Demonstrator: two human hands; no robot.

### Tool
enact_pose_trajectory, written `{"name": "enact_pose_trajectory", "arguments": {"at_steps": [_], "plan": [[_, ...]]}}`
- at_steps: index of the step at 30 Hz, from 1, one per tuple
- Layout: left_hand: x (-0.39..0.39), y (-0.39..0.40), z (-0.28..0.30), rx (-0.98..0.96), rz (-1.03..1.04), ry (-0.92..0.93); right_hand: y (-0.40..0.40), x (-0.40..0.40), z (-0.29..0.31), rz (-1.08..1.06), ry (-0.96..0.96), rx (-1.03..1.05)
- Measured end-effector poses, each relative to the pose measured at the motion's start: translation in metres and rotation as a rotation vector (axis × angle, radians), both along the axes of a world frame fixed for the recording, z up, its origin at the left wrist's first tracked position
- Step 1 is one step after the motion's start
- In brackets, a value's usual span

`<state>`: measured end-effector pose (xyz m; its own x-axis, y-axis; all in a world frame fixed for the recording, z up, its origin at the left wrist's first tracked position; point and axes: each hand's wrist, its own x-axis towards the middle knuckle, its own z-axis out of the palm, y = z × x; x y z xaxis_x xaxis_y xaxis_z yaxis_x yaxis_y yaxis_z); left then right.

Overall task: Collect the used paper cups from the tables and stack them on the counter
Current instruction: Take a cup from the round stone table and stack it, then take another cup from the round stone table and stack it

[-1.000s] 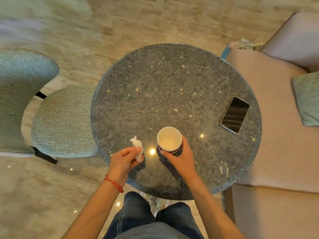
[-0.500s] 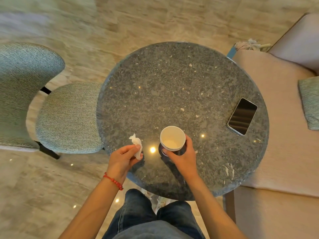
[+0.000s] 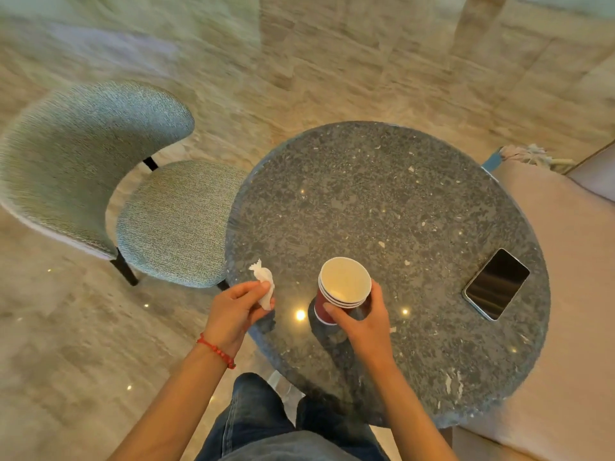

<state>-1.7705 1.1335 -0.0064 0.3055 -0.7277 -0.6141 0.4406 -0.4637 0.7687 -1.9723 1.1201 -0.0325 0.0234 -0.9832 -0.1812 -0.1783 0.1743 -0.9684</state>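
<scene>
Cup stack's [image 3: 342, 287] base behind right hand [image 3: 362, 324].

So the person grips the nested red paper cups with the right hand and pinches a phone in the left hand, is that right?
Not quite. The left hand pinches a crumpled white tissue, not a phone; the phone lies flat on the round table, untouched. The head view shows this. The right hand does grip the nested red paper cups.

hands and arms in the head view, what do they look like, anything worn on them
Both forearms are bare, with no sleeves in view. The left hand has a thin red beaded bracelet round its wrist. The right hand shows no ring, watch or band. No gloves on either.
</scene>
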Motion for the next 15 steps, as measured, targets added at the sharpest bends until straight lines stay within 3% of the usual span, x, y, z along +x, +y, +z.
{"name": "enact_pose_trajectory", "arguments": {"at_steps": [15], "plan": [[-0.027, 0.140, 0.009, -0.020, 0.725, 0.009, 0.006, 0.029, 0.004, 0.640, -0.108, 0.058]]}}
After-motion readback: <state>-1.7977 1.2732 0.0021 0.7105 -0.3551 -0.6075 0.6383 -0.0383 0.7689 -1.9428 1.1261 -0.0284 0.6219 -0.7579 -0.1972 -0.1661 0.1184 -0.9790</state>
